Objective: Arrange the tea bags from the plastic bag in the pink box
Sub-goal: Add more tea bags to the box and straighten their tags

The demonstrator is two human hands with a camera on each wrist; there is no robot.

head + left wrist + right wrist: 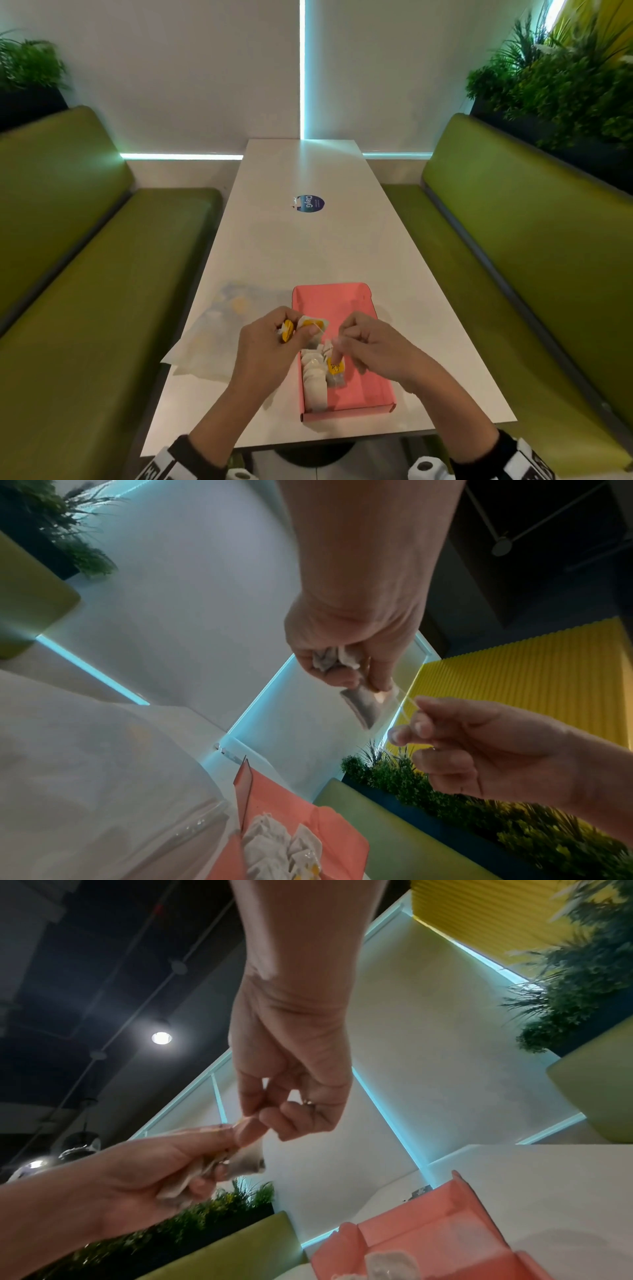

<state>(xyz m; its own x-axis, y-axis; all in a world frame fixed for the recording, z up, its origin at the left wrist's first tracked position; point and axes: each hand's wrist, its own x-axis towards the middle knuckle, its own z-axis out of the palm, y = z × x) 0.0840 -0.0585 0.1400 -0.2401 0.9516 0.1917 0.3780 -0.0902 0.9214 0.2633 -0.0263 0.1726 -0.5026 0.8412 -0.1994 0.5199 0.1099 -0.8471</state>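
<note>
At lower centre, the left hand gripped several tea bags. The right hand pinched a string above the pink box, which held a row of tea bags. The plastic bag lay left of the box on the table.

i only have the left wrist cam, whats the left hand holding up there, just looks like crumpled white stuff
Observer: From the head view, the left hand grips a few tea bags with yellow tags, above the pink box.
Operator: is the right hand holding a bag too
Observer: No whole bag. The right wrist view shows the right hand pinching something thin right at the left hand's bundle, probably a string or tag.
Operator: how full is the box
Observer: In the head view, one row of tea bags in the box runs along its left wall; the right part shows bare pink floor.
Operator: wheres the plastic bag
Observer: The plastic bag lies flat on the table, left of the box.
</note>
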